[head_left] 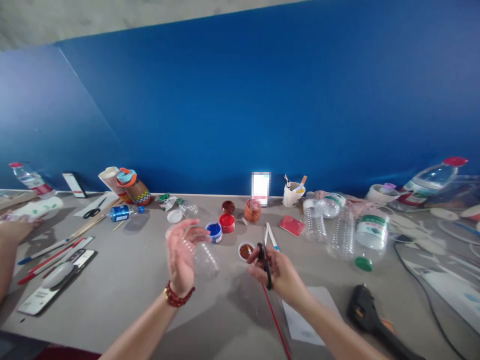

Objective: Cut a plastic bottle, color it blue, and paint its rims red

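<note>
My left hand [182,257], a red beaded bracelet at its wrist, is curved around a clear ribbed plastic bottle piece [207,261]. Part of that piece is hidden behind the fingers. To the right, my right hand [279,275] grips a pair of scissors [267,270] by the black handles, the blades pointing away from me. Just beyond these fingers sits a small white cap of brown paint [245,251]. Farther back stand open pots of blue paint [214,232] and red paint [227,223]. A thin red stick [275,320] lies below the right hand.
At right are clear cut bottles [371,235], a black glue gun [369,315] and a cable [416,280]. A phone [56,285], pens [52,260] and a small blue-labelled bottle [122,213] lie left. Another person's arm [13,240] reaches in at far left. A blue partition [232,100] rises behind.
</note>
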The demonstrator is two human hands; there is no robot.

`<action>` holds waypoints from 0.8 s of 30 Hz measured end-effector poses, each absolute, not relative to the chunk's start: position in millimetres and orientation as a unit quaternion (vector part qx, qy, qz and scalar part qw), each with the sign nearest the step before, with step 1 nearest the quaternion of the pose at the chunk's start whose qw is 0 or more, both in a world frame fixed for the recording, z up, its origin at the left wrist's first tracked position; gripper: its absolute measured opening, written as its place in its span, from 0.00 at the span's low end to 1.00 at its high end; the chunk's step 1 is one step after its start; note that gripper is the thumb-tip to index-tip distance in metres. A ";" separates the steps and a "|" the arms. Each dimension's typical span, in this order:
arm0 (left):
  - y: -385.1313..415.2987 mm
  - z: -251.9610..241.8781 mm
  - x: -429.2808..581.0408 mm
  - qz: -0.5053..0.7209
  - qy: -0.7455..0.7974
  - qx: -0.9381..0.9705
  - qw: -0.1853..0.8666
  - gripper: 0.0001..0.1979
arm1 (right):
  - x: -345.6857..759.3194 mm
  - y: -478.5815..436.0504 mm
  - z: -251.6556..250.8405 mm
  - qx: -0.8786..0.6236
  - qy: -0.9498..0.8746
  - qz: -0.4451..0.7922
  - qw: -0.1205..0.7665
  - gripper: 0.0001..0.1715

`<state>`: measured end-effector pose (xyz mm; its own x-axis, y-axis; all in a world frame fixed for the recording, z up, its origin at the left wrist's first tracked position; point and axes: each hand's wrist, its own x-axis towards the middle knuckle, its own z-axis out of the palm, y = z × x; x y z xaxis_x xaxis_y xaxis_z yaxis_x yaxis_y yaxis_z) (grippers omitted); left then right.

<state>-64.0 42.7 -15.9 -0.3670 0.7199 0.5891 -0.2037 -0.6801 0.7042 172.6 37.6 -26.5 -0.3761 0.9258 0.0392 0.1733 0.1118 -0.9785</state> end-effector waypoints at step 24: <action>-0.2 -51.3 4.9 0.546 0.396 0.686 0.272 0.07 | 212.2 20.1 -63.7 -0.465 -0.475 0.433 0.609 0.27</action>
<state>4.9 -0.2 -51.3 0.0892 0.8404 0.5345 0.2465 -0.5386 0.8057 212.2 20.1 -63.7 0.1739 0.9691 0.1749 -0.0848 0.1917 -0.9778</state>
